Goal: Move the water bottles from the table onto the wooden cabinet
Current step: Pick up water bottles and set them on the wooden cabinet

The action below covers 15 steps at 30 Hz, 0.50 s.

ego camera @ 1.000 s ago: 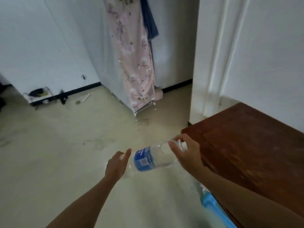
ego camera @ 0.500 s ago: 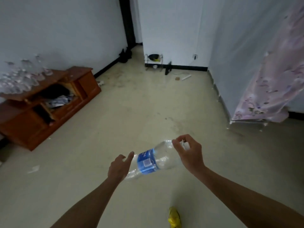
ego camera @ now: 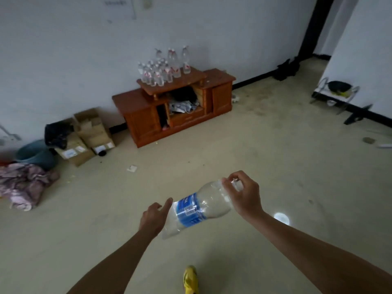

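Note:
A clear water bottle (ego camera: 197, 209) with a blue label lies tilted between my hands, cap end up to the right. My right hand (ego camera: 244, 194) grips its neck and cap. My left hand (ego camera: 153, 217) holds its base, forefinger pointing out. Across the room the wooden cabinet (ego camera: 148, 115) stands against the wall. Several clear bottles with red labels (ego camera: 163, 68) are clustered upright on its raised top shelf.
Cardboard boxes (ego camera: 89, 134), a black bag, a teal basin (ego camera: 34, 153) and a heap of cloth (ego camera: 23, 183) lie left of the cabinet. A metal rack (ego camera: 335, 92) stands at the right wall. My yellow shoe (ego camera: 191, 279) shows below. Open floor lies between me and the cabinet.
The view has swung left, away from the dark table and the floral curtain, so the cabinet now sits ahead. The bottle stays held in both hands the same way.

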Each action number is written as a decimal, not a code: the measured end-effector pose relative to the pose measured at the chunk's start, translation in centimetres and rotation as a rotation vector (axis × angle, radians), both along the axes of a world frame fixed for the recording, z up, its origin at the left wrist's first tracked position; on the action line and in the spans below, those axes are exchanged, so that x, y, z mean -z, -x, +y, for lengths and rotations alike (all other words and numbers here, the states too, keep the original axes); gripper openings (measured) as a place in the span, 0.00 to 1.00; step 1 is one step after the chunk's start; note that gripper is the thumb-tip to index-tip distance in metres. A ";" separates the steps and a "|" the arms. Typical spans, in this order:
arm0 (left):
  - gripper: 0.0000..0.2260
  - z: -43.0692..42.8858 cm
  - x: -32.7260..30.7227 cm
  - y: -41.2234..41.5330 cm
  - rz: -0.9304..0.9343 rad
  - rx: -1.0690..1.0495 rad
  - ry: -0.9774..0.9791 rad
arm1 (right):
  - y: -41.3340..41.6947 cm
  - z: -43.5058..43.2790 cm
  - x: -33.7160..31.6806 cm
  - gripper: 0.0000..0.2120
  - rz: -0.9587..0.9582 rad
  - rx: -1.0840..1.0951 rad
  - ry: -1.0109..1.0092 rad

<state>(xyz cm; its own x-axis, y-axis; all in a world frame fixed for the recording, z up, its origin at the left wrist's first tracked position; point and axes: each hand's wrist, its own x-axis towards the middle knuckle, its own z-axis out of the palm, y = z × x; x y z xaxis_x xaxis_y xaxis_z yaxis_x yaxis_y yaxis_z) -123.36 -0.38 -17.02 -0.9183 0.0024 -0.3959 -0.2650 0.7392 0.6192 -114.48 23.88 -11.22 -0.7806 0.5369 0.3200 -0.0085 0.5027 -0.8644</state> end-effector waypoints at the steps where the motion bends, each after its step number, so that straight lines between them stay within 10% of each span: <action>1: 0.31 -0.5 0.3 2.3 -0.008 -0.006 0.008 | 3.0 -0.1 0.3 0.13 -0.007 -0.025 -0.009; 15: 0.25 3.1 -2.9 37.8 0.070 0.052 0.046 | 39.0 3.8 -2.4 0.13 0.059 -0.015 -0.120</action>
